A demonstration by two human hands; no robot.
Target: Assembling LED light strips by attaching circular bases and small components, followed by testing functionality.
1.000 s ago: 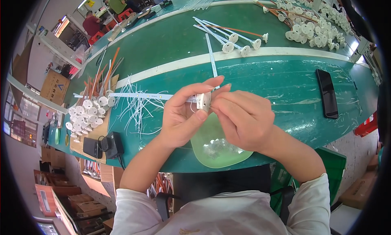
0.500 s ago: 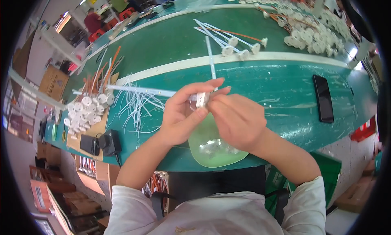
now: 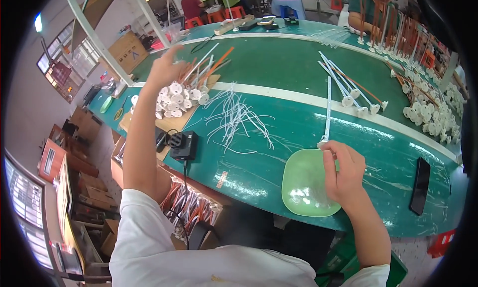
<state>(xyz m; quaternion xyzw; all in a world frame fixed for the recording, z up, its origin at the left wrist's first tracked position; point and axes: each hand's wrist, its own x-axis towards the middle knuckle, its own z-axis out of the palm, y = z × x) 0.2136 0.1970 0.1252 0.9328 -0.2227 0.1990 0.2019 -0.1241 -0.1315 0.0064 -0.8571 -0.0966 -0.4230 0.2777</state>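
My left hand (image 3: 166, 67) is raised at the far left, fingers apart with nothing visible in them. Below it lies a heap of white discs (image 3: 174, 99) attached to white and orange strips (image 3: 214, 63). My right hand (image 3: 344, 170), fingers curled, hovers over the right side of a green rounded tray (image 3: 294, 202). Small shiny bits (image 3: 304, 192) lie in the tray. At my right fingertips is the white round base (image 3: 322, 144) of a pale strip (image 3: 328, 108); whether they touch it, and what they pinch, I cannot make out.
Loose thin white wires (image 3: 234, 120) lie left of the tray, beside a black adapter (image 3: 184, 145). A black phone (image 3: 420, 186) rests at the right. Several disc-ended strips (image 3: 356, 98) lie beyond the tray, with a larger heap (image 3: 428, 113) at far right. People sit at the back.
My hands have parted. The left one has swung away to the far-left heap, and the strip and white piece it held are no longer in it. The right stays by the tray. My view has turned left.
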